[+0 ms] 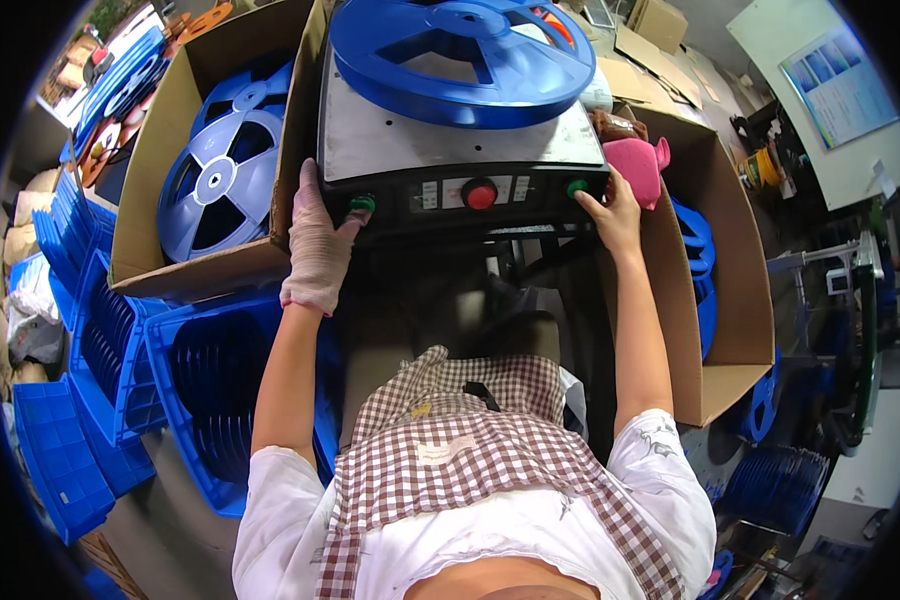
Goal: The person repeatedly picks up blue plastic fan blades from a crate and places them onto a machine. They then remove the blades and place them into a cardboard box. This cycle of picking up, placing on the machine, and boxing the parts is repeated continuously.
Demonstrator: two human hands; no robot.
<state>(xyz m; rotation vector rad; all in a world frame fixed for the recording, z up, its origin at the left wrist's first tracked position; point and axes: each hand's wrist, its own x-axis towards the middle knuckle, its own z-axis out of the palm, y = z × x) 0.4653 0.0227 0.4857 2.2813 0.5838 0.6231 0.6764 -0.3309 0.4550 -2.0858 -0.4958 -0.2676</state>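
A machine with a pale metal top (450, 154) and a black front panel (412, 221) stands before me. On its top lies a large blue plastic reel (469, 21), cut off by the upper picture edge. My left hand (318, 251), in a light knitted glove, rests against the machine's left corner. Its thumb is on the left green push button (362, 203). At the right corner, my bare right hand (615, 214) has its thumb at the right green button (577, 186), fingers along the side. A red button (480, 194) sits between them. Neither hand holds a loose thing.
Blue reels (214, 187) stand in the left cardboard box (139, 165). More fill the right cardboard box (735, 315). A pink object (636, 171) lies beside my right hand. Blue plastic crates (229, 491) with dark reel parts stand at lower left.
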